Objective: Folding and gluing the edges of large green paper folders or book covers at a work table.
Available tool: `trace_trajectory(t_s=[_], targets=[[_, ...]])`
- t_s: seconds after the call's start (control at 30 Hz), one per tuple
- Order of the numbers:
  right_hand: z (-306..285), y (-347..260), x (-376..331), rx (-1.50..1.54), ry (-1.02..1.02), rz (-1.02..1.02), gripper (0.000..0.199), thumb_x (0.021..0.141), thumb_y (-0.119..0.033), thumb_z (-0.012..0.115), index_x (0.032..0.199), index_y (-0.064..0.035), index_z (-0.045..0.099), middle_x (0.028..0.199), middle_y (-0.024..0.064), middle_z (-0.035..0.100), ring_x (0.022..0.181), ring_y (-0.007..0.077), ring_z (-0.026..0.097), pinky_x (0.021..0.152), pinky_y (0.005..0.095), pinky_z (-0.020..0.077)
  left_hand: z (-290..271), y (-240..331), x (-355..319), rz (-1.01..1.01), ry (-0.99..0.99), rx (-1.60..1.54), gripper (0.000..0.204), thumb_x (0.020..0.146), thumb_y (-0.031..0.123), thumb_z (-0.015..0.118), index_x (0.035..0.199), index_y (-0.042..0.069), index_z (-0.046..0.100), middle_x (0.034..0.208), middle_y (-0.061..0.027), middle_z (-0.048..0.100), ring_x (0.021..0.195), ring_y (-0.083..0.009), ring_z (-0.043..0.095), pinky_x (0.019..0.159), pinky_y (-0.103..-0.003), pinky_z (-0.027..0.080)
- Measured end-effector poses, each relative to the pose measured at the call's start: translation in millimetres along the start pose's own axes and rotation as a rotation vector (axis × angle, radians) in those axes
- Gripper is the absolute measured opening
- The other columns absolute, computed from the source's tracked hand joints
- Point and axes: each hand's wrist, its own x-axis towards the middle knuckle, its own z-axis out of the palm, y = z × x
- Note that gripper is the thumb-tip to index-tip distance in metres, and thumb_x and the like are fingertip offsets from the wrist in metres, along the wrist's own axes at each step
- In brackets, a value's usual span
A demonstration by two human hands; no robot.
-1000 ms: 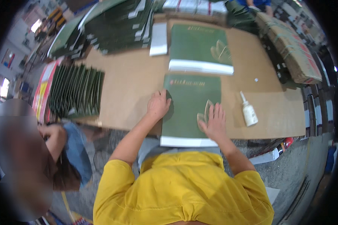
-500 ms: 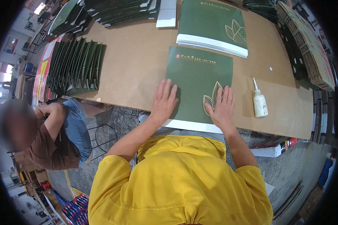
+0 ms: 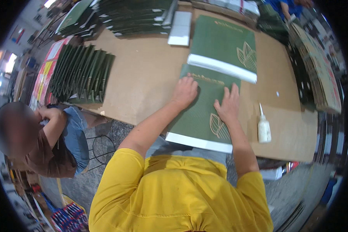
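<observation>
A flat green paper panel (image 3: pixel 193 116), with a gold leaf outline and a white strip along its near edge, lies on the table in front of me. My left hand (image 3: pixel 185 92) rests on its upper left side, fingers bent and fingertips down on the surface. My right hand (image 3: pixel 229 103) lies on its right part with thumb and fingers spread. Neither hand visibly lifts the panel. Just beyond it is a stack of matching green panels (image 3: pixel 222 42) with white edges. A white squeeze bottle (image 3: pixel 263 129) with a pointed nozzle stands to the right of my right hand.
Folded green bags (image 3: pixel 81 73) stand in a row at the left of the brown table (image 3: pixel 131 85). More green stacks (image 3: pixel 135 17) and a white card piece (image 3: pixel 179 28) lie at the back. Cardboard bundles (image 3: pixel 315 65) line the right edge. A seated person (image 3: pixel 52 143) is at left.
Both hands have moved farther up the panel, away from me. The left hand's fingers have gone from stretched out to bent. The view has shifted slightly, and a blue-sleeved person now shows at top right.
</observation>
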Motion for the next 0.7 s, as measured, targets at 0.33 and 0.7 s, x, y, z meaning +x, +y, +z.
trace_trajectory(t_s=[0.33,0.7], targets=[[39.7,46.8,35.4,-0.187,-0.055,0.092,0.072,0.085,-0.044,0.054,0.139,-0.0010,0.033,0.145,0.0249,0.027,0.133,0.0396,0.027,0.107,0.0497,0.0237,10.3,5.2,15.7,-0.152,0.052,-0.222,0.075,0.076,0.038,0.054,0.135,-0.006,0.037,0.145,-0.0300,0.023,0.138,-0.0435,0.014,0.113,-0.051,0.013],[-5.6,20.3,-29.6,-0.194,-0.378,0.048,0.069,0.094,-0.044,0.042,0.142,0.0021,0.025,0.147,0.0283,0.018,0.137,0.0422,0.017,0.111,0.0483,0.0186,26.1,4.8,24.3,-0.181,0.134,-0.220,0.077,0.083,0.046,0.050,0.138,-0.006,0.033,0.148,-0.0264,0.017,0.139,-0.0399,0.011,0.114,-0.048,0.009]])
